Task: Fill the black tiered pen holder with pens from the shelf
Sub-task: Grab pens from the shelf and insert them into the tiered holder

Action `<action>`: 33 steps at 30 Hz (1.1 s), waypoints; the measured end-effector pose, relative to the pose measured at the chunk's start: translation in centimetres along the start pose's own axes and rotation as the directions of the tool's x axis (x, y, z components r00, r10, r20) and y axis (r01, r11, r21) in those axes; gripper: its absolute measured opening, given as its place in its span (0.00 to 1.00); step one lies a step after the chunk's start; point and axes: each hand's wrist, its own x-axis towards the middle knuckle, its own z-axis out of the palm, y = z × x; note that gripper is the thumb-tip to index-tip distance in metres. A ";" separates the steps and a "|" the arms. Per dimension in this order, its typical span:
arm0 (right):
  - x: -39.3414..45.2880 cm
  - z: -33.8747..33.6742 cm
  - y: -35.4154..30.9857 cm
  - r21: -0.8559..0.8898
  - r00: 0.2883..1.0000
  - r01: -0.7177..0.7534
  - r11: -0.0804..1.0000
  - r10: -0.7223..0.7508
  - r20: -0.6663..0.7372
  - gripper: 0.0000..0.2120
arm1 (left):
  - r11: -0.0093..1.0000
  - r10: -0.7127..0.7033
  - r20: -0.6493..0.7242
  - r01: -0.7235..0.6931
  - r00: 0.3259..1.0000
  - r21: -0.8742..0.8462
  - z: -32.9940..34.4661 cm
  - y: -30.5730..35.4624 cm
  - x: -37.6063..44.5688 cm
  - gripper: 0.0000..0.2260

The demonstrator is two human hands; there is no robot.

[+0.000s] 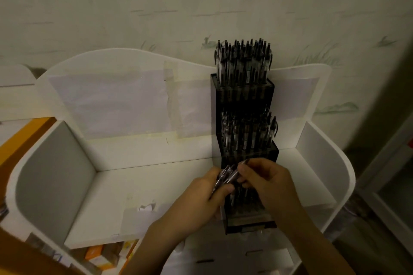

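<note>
Our left hand (201, 194) grips a bundle of pens (225, 177); our right hand (266, 183) pinches one pen there, over the pen holder (243, 100) (upper tiers full) on the white shelf (143, 185).

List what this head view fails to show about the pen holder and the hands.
- Lowest tier of the pen holder: both hands cover most of it, so how full it is stays hidden.
- Bundle of pens in the left hand: dim and blurred, count unreadable.
- Right hand fingertips: whether they pinch a pen is unclear.
- Pen labels: too small.
</note>
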 end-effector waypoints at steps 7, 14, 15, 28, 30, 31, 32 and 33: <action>0.5 -2.5 -2.3 0.174 0.974 0.080 0.981 -0.040 -0.221 0.05 | 0.998 -0.041 0.027 0.042 0.999 -0.037 -0.6 0.2 -0.4 0.04; -0.3 -2.7 -1.0 -0.332 0.929 0.299 0.895 -0.352 -0.112 0.06 | 0.995 -0.058 -0.064 0.052 0.996 -0.082 -1.1 0.1 -0.1 0.06; -0.2 -2.5 -0.3 -0.377 0.930 0.306 0.874 -0.360 -0.080 0.06 | 0.996 -0.052 -0.074 0.046 0.996 -0.082 -1.2 0.1 0.0 0.06; 0.3 -0.9 5.0 -0.488 0.963 0.252 0.836 -0.268 0.037 0.05 | 0.998 -0.033 -0.079 0.029 0.996 -0.051 -0.8 -0.1 -0.3 0.07; 0.4 -0.8 5.6 -0.545 0.974 0.221 0.809 -0.212 0.080 0.04 | 0.999 -0.021 -0.088 0.018 0.996 -0.029 -0.8 -0.2 -0.2 0.07; 0.4 -0.6 6.0 -0.563 0.979 0.202 0.801 -0.178 0.099 0.04 | 1.000 -0.013 -0.095 0.012 0.995 -0.015 -0.8 -0.2 -0.1 0.08; 0.2 -0.5 6.3 -0.567 0.983 0.183 0.803 -0.148 0.108 0.04 | 1.000 -0.004 -0.103 0.004 0.995 0.000 -0.8 -0.2 -0.1 0.08; 0.1 -0.4 6.5 -0.565 0.986 0.167 0.808 -0.128 0.108 0.04 | 1.000 0.005 -0.111 -0.003 0.994 0.017 -0.8 -0.2 -0.1 0.08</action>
